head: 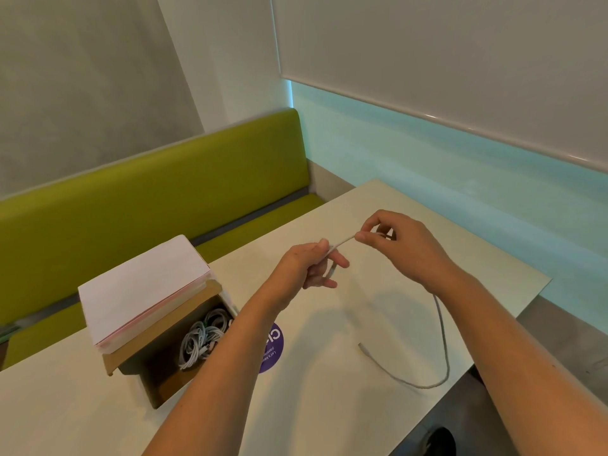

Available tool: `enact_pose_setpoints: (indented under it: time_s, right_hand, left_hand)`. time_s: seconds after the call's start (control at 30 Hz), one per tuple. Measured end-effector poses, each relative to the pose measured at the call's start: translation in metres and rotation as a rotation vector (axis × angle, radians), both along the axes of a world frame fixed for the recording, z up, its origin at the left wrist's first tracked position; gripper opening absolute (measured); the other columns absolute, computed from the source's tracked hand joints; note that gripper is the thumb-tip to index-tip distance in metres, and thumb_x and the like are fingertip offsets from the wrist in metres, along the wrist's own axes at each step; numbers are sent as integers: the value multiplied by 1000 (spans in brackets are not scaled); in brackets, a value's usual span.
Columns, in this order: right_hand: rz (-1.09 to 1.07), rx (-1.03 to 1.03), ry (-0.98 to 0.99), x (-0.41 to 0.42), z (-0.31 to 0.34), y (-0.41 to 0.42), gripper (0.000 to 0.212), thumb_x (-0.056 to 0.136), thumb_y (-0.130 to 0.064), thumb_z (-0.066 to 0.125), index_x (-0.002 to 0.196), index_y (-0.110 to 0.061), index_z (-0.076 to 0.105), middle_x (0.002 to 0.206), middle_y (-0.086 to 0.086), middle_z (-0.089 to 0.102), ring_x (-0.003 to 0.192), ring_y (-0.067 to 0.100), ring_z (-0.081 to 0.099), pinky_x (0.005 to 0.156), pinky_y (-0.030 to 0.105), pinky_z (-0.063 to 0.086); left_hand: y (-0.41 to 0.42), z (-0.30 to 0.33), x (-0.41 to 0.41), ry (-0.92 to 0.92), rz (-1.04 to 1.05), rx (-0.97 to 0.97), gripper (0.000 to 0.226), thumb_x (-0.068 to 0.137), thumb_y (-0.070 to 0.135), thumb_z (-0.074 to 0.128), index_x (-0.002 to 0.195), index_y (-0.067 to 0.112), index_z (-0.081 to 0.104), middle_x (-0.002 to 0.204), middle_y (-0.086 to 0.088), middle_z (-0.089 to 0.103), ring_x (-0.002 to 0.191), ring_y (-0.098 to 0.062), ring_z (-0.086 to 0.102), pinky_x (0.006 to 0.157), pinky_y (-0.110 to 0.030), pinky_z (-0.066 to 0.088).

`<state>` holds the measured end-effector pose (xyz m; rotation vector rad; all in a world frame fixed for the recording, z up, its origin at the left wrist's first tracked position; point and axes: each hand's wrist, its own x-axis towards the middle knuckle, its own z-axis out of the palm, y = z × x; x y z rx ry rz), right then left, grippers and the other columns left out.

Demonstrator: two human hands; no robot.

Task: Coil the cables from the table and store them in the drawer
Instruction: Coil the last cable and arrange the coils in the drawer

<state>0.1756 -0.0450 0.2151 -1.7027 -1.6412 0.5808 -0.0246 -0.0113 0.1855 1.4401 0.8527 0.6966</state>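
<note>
A thin white cable [442,337] trails from under my right wrist in a long curve over the table, its loose end lying near the middle. My left hand [309,264] pinches a short stretch of the cable above the table, with a small loop hanging below its fingers. My right hand [401,245] holds the same stretch a little further right, thumb and forefinger closed on it. At the left stands a small cardboard drawer [164,390], pulled open, with several coiled white cables [204,337] inside.
The drawer's box has a white top [141,287]. A purple round sticker [274,347] lies on the pale table [329,406], partly under my left forearm. A green bench [148,192] runs behind the table. The table's right edge drops to a grey floor.
</note>
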Motion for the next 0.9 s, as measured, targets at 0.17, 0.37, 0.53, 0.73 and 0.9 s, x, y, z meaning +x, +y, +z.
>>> enact_pose_setpoints:
  time_s: [0.17,0.37,0.53,0.73,0.9]
  right_hand:
    - [27,6,215,-9,-20,3,12,96,-34,58,92,-27,67,80,-14,60,67,-4,51,64,21,37]
    - [40,-51,251,-28,-48,-6,20,102,-36,43,108,-47,59,65,-28,57,65,-3,51,63,9,40]
    - [-16,-148,180,-35,-57,-11,19,102,-43,37,101,-27,48,74,-6,59,69,15,54,66,37,45]
    - [15,-158,135,-37,-53,-14,27,100,-45,44,89,-22,50,70,-4,52,63,14,44,61,32,36]
    - [91,-169,161,-42,-51,-19,21,100,-39,46,92,-24,58,75,-9,56,72,14,51,67,29,41]
  left_hand:
    - [-3,8,10,-355,28,-240,39,105,30,34,83,9,57,55,6,24,44,-8,23,58,-25,42]
    - [-2,10,18,-708,110,-417,33,105,25,33,104,5,59,57,5,28,45,-7,25,57,-21,35]
    - [6,8,17,-632,269,-253,35,107,22,30,125,6,56,62,1,44,60,-11,43,83,-28,50]
    - [2,9,19,-471,414,-118,34,107,22,36,94,5,62,61,1,47,58,-11,45,105,-39,47]
    - [0,4,21,-468,426,-81,33,107,26,33,108,13,63,84,-26,60,77,-17,63,101,-34,49]
